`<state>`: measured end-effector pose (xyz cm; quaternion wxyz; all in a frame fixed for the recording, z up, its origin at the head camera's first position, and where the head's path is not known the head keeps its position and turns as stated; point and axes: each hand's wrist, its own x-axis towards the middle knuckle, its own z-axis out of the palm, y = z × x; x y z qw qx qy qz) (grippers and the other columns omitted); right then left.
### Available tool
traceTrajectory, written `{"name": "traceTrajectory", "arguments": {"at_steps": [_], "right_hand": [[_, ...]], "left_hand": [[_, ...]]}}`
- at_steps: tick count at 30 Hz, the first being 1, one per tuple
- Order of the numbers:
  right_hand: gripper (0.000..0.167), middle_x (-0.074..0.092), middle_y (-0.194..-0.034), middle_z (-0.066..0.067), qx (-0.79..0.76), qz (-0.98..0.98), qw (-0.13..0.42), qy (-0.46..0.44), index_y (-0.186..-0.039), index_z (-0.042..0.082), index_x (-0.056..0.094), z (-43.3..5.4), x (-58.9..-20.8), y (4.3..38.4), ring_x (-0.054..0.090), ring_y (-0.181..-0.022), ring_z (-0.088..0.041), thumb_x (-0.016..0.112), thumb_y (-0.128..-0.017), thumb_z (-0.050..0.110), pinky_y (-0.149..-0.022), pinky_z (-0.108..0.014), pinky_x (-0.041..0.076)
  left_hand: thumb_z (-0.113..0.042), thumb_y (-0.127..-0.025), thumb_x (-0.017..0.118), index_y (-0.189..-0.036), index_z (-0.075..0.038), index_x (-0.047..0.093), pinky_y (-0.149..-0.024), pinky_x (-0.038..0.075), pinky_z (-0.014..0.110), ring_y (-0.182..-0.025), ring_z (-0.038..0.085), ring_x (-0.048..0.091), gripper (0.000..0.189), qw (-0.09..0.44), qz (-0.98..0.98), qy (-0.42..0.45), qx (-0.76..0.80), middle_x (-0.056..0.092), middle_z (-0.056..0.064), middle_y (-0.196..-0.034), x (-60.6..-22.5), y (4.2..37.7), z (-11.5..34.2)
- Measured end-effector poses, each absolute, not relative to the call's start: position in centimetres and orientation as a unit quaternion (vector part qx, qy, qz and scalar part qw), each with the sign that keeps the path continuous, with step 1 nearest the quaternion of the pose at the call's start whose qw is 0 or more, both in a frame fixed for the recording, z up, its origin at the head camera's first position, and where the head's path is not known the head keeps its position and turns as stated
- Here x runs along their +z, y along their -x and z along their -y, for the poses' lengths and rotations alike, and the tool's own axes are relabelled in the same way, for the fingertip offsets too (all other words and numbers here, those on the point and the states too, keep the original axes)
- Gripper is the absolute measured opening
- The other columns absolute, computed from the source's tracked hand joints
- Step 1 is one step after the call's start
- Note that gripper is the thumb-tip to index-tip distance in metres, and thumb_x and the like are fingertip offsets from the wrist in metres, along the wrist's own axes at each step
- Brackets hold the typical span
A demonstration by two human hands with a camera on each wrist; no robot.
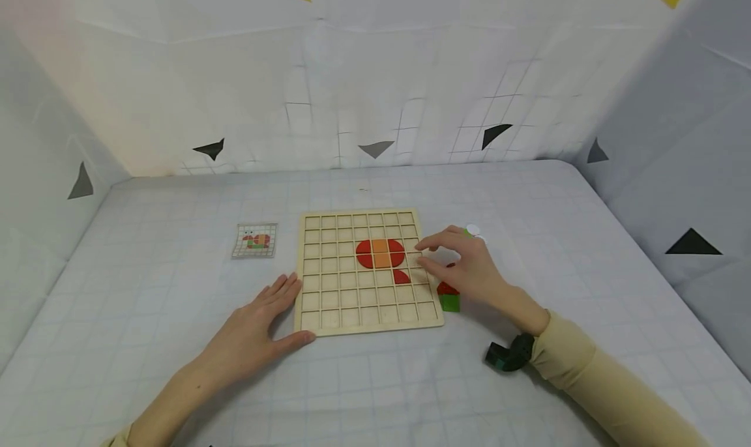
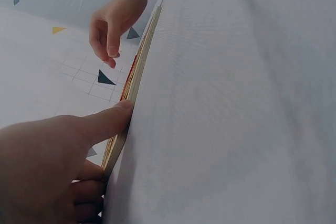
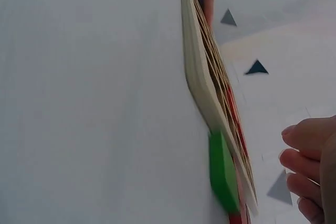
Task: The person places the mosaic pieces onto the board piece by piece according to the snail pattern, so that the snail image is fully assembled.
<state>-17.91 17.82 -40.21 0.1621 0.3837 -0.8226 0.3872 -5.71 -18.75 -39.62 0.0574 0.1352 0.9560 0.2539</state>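
A pale wooden grid board lies flat on the table. Red quarter-round pieces flank orange squares in its cells, and a lone red quarter-round sits just below them. My left hand rests at the board's left side, fingers extended along the edge and thumb at the near corner. Above the right part of the board hovers my right hand, thumb and index finger apart, with nothing visible between them. Beside the right edge lie a green block and a red piece; the hand partly hides other pieces.
A small picture card with a coloured figure on a grid lies left of the board. White round pieces show behind the right hand. A dark wrist device is on the right wrist. White sheeting rises behind the table.
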Motion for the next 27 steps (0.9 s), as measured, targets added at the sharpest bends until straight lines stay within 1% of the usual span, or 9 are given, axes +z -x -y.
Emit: {"name": "traceTrajectory", "arguments": {"at_steps": [4,6,9,12,15,19,24,27], "right_hand": [[0.029,0.075,-0.097,-0.003,0.366,0.85,0.154,-0.345,-0.106,0.01,0.076,-20.4,-40.0,18.7,0.062,-0.086,-0.019,0.083,-0.079,0.004,-0.077,-0.036,0.051],[0.03,0.075,-0.1,-0.004,0.358,0.861,0.152,-0.328,-0.107,0.01,0.076,-21.7,-40.1,18.9,0.062,-0.088,-0.02,0.083,-0.079,0.004,-0.079,-0.035,0.052],[0.031,0.075,-0.1,-0.004,0.352,0.871,0.161,-0.302,-0.108,0.009,0.076,-23.6,-40.3,19.2,0.062,-0.089,-0.019,0.083,-0.079,0.002,-0.081,-0.03,0.05],[0.032,0.073,-0.097,-0.004,0.352,0.877,0.178,-0.273,-0.108,0.008,0.075,-25.1,-41.0,19.6,0.06,-0.089,-0.017,0.083,-0.078,-0.001,-0.081,-0.024,0.047],[0.031,0.072,-0.095,-0.005,0.351,0.879,0.198,-0.255,-0.109,0.008,0.075,-25.9,-41.8,19.9,0.059,-0.089,-0.016,0.082,-0.079,0.0,-0.08,-0.021,0.044],[0.031,0.072,-0.1,-0.007,0.352,0.879,0.207,-0.247,-0.112,0.009,0.075,-26.1,-42.3,20.3,0.059,-0.095,-0.018,0.08,-0.082,0.003,-0.083,-0.021,0.043],[0.038,0.068,-0.109,-0.007,0.329,0.898,0.178,-0.232,-0.119,0.012,0.073,-26.1,-42.3,20.1,0.055,-0.108,-0.019,0.081,-0.083,0.006,-0.089,-0.023,0.043],[0.039,0.065,-0.109,-0.008,0.315,0.908,0.162,-0.224,-0.12,0.012,0.072,-26.1,-42.5,20.0,0.053,-0.109,-0.021,0.082,-0.082,0.007,-0.089,-0.029,0.045]], "left_hand": [[-0.06,-0.084,0.071,-0.154,-0.01,0.038,-0.109,0.037,0.062,-0.149,0.032,0.031,0.093,0.057,-0.957,-0.135,0.25,0.033,0.005,-0.162,-39.6,5.7,18.7],[-0.059,-0.084,0.071,-0.154,-0.01,0.038,-0.11,0.037,0.062,-0.149,0.032,0.031,0.092,0.058,-0.957,-0.135,0.25,0.033,0.005,-0.162,-39.6,5.7,18.7],[-0.06,-0.084,0.071,-0.154,-0.011,0.038,-0.11,0.037,0.062,-0.149,0.032,0.031,0.092,0.058,-0.957,-0.135,0.252,0.033,0.005,-0.162,-39.6,5.6,18.7],[-0.061,-0.084,0.07,-0.154,-0.011,0.038,-0.11,0.036,0.061,-0.149,0.032,0.031,0.092,0.054,-0.956,-0.135,0.255,0.033,0.005,-0.162,-39.6,5.6,18.8],[-0.063,-0.084,0.069,-0.154,-0.011,0.039,-0.111,0.035,0.061,-0.149,0.032,0.031,0.092,0.051,-0.956,-0.134,0.255,0.034,0.004,-0.161,-39.5,5.6,18.9],[-0.064,-0.084,0.068,-0.154,-0.011,0.04,-0.111,0.035,0.062,-0.149,0.033,0.031,0.092,0.053,-0.956,-0.132,0.255,0.034,0.004,-0.161,-39.4,5.5,19.1],[-0.065,-0.084,0.067,-0.154,-0.011,0.04,-0.11,0.035,0.063,-0.148,0.034,0.032,0.092,0.052,-0.956,-0.135,0.254,0.034,0.004,-0.161,-39.4,5.5,18.9],[-0.066,-0.084,0.067,-0.154,-0.011,0.04,-0.11,0.036,0.063,-0.148,0.034,0.032,0.092,0.05,-0.956,-0.137,0.253,0.034,0.004,-0.161,-39.5,5.6,18.8]]}}
